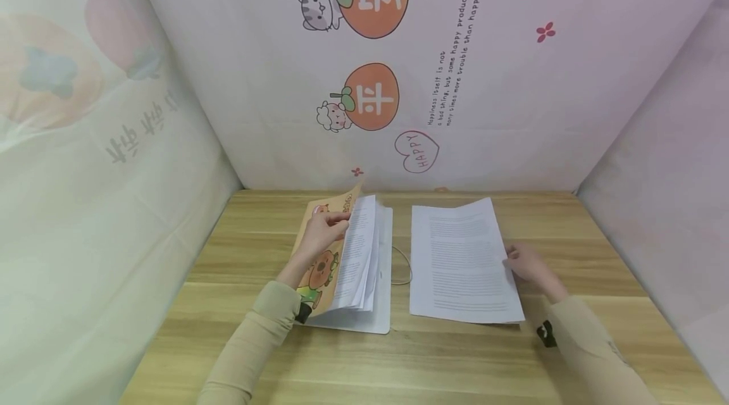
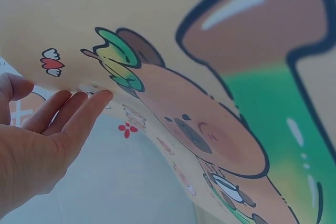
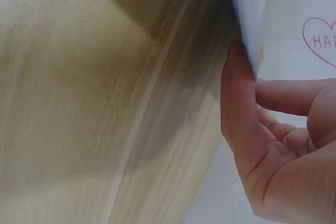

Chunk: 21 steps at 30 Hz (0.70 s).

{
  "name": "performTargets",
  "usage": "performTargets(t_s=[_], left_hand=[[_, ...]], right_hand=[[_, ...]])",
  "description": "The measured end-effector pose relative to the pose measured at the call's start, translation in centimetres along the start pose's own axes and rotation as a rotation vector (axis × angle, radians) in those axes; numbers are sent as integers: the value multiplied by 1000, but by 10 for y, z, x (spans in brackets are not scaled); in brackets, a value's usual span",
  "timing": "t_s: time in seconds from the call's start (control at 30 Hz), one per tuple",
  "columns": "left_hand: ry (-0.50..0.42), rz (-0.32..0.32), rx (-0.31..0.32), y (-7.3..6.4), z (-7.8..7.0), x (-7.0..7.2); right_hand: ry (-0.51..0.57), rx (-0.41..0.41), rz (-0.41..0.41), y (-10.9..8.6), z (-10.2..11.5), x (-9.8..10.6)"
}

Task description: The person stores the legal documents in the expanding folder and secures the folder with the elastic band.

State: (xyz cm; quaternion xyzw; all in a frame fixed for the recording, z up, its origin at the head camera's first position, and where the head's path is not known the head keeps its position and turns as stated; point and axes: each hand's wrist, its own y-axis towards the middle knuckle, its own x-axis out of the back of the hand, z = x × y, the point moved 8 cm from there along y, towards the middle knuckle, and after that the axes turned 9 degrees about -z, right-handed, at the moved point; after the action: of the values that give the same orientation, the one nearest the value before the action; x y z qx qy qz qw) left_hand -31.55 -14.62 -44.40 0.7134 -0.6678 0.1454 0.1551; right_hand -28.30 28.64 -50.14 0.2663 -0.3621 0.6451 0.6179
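Note:
A folder with an orange cartoon cover stands partly open, left of the middle of the table. Printed sheets fan out inside it, over its white back panel. My left hand holds the raised cover near its free edge; the left wrist view shows the fingers against the cover. To the right lies a stack of printed paper, its top right corner lifted. My right hand pinches the stack's right edge, thumb and fingers on either side of the paper.
A thin cord loop lies between the folder and the paper stack. The wooden table is bounded by a printed cloth wall behind and cloth walls on both sides.

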Motion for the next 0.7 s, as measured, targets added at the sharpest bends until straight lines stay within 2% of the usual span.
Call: performTargets(t_s=[0.2,0.4,0.7], left_hand=[[-20,1,-4,1,1,0],[-21,0,-2,1,0,1],[-45,2,19,1,3,4]], right_hand=[[109,-27,31,-5,-3,5],[272,-60,89,-9,-7,7],[378,-111,113,-12,-11,12]])
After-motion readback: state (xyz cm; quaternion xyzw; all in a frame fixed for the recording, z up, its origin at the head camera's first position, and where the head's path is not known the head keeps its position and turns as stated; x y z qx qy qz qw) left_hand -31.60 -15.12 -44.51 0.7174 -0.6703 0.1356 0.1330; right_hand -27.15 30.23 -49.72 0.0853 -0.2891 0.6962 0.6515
